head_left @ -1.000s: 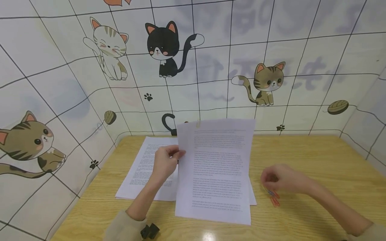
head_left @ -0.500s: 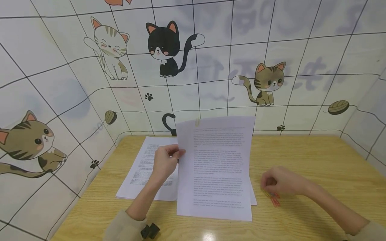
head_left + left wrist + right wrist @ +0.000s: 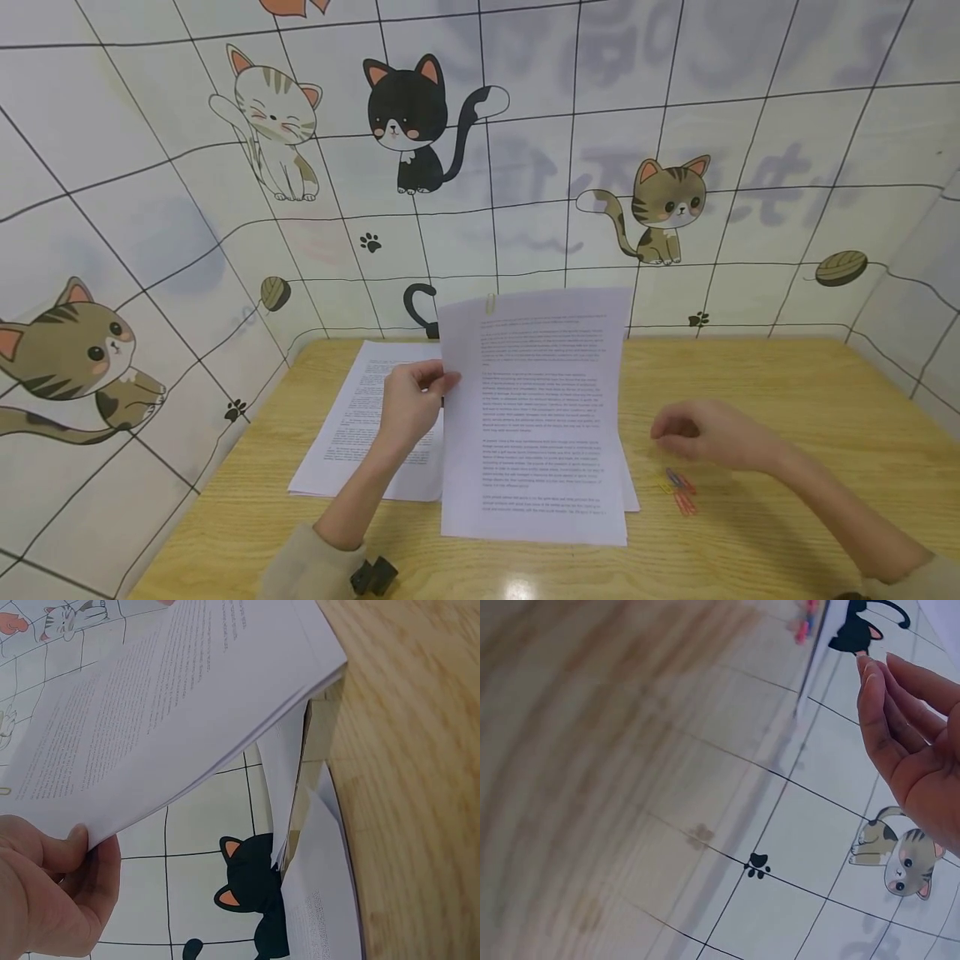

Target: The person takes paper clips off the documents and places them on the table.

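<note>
My left hand pinches the left edge of a few upright printed sheets between thumb and fingers. A pale yellow paper clip sits on their top edge, left of the middle. In the left wrist view the thumb presses on the near side of the paper. My right hand hovers just above several coloured paper clips, red, blue and yellow, on the table. Its thumb and fingertips are close together in the right wrist view; I cannot tell whether a small clip is between them.
Behind the upright sheets, another stack of printed paper lies on the wooden table at the left. More paper lies behind the sheets' lower right edge. A wall covering with cartoon cats rises at the table's back.
My right hand, earlier down at the clips with its fingertips on them, has lifted up and away, so the clips show. The held sheets have shifted only slightly; the left hand stays put.
</note>
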`<action>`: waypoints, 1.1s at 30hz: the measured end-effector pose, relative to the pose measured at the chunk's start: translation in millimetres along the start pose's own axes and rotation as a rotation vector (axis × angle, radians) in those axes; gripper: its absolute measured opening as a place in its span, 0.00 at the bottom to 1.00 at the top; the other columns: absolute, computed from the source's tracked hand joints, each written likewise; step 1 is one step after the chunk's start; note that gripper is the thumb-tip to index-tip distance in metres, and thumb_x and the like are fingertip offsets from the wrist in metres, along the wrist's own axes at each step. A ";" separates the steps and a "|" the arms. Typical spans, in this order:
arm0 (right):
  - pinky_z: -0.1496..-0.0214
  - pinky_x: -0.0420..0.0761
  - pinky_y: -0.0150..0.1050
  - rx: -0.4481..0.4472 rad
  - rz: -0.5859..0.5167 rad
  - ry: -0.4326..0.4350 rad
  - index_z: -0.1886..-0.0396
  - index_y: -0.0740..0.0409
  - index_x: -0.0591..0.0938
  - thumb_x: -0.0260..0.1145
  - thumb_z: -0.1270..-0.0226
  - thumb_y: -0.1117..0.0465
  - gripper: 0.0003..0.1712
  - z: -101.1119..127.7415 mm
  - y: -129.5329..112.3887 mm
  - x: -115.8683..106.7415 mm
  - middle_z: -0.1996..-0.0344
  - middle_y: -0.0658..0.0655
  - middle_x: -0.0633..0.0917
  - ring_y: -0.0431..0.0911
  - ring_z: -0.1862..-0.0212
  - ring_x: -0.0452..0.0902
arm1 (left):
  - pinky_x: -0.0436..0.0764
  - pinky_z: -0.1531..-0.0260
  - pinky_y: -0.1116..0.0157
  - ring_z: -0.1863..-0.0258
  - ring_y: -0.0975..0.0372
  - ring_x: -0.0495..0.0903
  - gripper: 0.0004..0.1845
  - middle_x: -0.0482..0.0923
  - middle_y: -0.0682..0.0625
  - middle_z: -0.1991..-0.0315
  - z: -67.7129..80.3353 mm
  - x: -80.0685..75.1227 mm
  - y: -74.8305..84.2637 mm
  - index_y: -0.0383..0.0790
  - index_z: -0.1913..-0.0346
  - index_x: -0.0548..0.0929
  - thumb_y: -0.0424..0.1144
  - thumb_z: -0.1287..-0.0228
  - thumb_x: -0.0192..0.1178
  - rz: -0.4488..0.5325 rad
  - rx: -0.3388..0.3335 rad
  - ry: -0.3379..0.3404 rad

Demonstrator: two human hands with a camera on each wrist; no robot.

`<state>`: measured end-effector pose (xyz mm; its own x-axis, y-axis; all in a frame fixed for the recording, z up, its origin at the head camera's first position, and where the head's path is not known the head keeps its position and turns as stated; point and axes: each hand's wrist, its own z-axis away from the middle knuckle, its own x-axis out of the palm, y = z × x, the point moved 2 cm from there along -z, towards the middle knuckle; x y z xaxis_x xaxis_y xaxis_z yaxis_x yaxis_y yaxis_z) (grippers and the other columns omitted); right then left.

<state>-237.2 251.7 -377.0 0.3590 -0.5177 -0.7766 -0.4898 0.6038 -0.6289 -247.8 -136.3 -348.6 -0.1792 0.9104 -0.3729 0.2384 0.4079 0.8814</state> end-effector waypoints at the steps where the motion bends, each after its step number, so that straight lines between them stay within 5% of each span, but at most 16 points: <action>1: 0.66 0.80 0.35 0.010 -0.010 0.011 0.58 0.59 0.84 0.66 0.28 0.63 0.05 0.3 -1.6 -2.5 0.67 0.48 0.85 0.36 0.67 0.78 | 0.81 0.72 0.69 0.70 0.60 0.81 0.05 0.86 0.44 0.69 0.1 0.2 -0.1 0.30 0.60 0.90 0.26 0.36 0.66 -0.003 -0.001 0.000; 17: 0.63 0.83 0.35 -0.068 -0.017 0.320 0.53 0.58 0.84 0.66 0.28 0.66 0.07 -3.9 -34.8 -32.6 0.63 0.47 0.87 0.39 0.63 0.83 | 0.76 0.72 0.69 0.71 0.59 0.80 0.05 0.87 0.44 0.69 0.8 1.6 -2.0 0.30 0.61 0.90 0.26 0.37 0.66 -0.029 0.046 0.027; 33: 0.56 0.80 0.28 -0.162 -0.092 0.459 0.50 0.56 0.84 0.65 0.28 0.68 0.10 -13.3 -64.8 -39.6 0.56 0.54 0.87 0.41 0.56 0.84 | 0.78 0.71 0.68 0.72 0.59 0.81 0.05 0.87 0.45 0.69 4.1 6.7 2.4 0.31 0.61 0.90 0.26 0.38 0.67 -0.086 0.088 0.046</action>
<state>-230.3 224.9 -305.0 0.0378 -0.7999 -0.5989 -0.6029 0.4597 -0.6521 -244.5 -128.9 -350.3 -0.2455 0.8687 -0.4302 0.3026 0.4903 0.8173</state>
